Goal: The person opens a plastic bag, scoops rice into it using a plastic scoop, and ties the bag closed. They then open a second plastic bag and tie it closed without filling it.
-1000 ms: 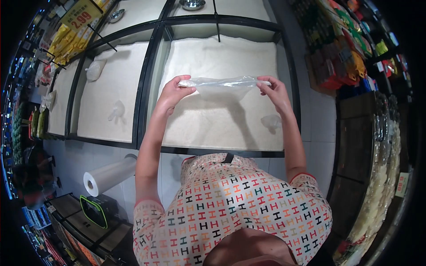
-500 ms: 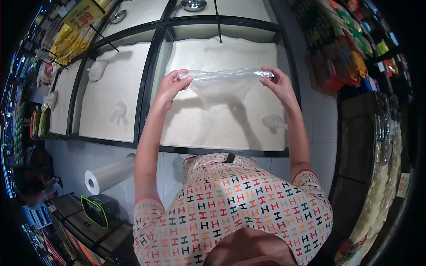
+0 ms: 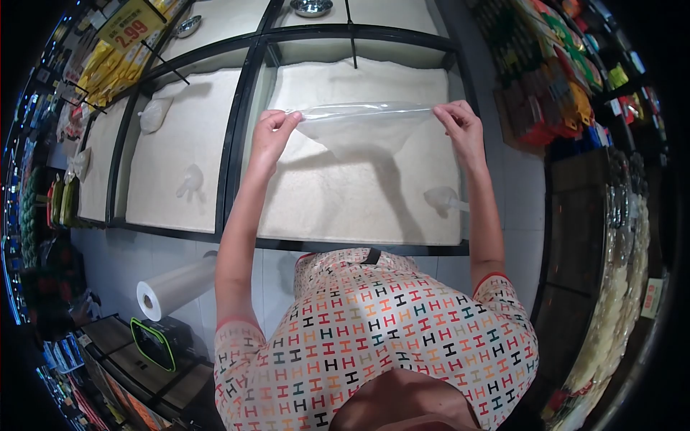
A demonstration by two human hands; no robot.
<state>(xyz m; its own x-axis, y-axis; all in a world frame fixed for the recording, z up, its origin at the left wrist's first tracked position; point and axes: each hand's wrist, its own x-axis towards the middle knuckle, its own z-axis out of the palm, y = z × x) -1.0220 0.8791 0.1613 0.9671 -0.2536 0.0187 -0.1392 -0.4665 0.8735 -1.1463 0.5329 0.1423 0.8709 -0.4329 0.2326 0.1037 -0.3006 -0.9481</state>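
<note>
A clear plastic bag (image 3: 366,122) is stretched sideways over the bin of pale grain (image 3: 323,208). My left hand (image 3: 276,136) pinches its left top corner between thumb and fingers. At the opposite corner, my right hand (image 3: 460,129) has the same edge pinched. The bag hangs thin and see-through between the hands, above the grain. Below my right hand, a translucent scoop (image 3: 442,198) lies on the grain near the bin's right side.
Left of this bin, another grain bin (image 3: 154,187) holds a scoop (image 3: 190,181) and a filled bag (image 3: 154,115). Metal bowls (image 3: 311,7) stand in the far bins. A plastic roll (image 3: 176,287) is at lower left. Packaged goods (image 3: 560,93) hang at right.
The bag's top edge is pulled straighter and wider between my hands. Both hands have moved slightly up and apart, still holding its corners.
</note>
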